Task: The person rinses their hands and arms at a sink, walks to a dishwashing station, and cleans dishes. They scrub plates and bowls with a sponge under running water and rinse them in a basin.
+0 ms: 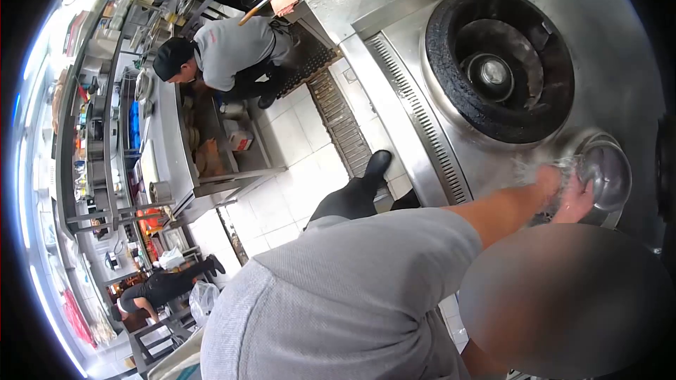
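Observation:
A grey short sleeve leads to my left hand (546, 181), which is smeared by motion and surrounded by splashing water. Close beside it is my right hand (576, 203), with its fingers apart and partly stretched toward the near side of a round metal basin (611, 172). Nothing can be made out in that hand. Water droplets fly around both hands. What the left fingers are doing is hidden by the blur and spray. A large blurred oval covers the lower right of the view and hides the right forearm.
Above the basin is a wok burner with a black ring (451, 91) set in a steel stove. A slotted strip (415, 112) runs along its edge. Across the tiled floor (296, 176), one co-worker (232, 49) bends at a counter. Other people appear farther away near shelves (91, 169).

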Demonstrator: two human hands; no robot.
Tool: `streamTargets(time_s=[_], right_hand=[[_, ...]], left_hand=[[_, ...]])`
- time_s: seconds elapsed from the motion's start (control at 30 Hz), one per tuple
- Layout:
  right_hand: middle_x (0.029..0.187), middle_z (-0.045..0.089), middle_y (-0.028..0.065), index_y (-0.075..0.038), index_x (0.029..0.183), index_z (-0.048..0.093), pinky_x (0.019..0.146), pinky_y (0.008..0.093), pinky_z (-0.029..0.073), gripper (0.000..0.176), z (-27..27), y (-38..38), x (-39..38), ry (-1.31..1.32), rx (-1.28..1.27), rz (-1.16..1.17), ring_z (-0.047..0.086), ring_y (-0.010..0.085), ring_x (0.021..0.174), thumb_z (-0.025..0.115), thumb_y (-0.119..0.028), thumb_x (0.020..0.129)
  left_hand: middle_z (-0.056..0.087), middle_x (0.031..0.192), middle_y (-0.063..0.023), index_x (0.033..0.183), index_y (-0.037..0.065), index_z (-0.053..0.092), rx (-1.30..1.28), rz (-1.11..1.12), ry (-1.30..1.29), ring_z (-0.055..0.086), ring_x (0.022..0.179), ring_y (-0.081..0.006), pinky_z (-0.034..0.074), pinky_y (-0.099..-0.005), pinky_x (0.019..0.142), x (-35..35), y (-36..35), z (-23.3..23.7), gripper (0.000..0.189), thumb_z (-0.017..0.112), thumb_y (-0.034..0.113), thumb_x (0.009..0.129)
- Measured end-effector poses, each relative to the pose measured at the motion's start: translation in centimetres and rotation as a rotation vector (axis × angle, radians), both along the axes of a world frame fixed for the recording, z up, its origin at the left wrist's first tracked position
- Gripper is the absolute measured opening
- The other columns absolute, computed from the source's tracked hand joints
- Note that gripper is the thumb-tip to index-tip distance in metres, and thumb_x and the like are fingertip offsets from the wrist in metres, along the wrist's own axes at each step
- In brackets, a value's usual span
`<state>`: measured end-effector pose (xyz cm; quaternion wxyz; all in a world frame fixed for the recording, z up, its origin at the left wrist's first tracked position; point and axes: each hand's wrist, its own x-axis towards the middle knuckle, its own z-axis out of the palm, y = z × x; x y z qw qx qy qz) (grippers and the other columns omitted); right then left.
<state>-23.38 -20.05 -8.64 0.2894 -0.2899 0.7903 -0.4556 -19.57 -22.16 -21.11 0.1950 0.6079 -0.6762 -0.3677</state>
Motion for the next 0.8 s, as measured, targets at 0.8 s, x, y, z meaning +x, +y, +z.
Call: streamTargets(time_s=[0.8], right_hand=[[0.099,0.07,0.01,0.001,0.131,0.059,0.085,0.0376,0.053,0.039,-2.1,11.8,-8.4,0.325,-0.291,0.105,0.065,0.0253,0.09,0.052,-0.007,0.094]], left_hand=[[0.07,0.103,-0.0154,0.096,0.008,0.073,0.018,-0.463,-0.274,0.067,0.102,-0.035,0.055,-0.047,0.086,40.9,7.7,13.2,0.026,0.061,0.028,0.084]])
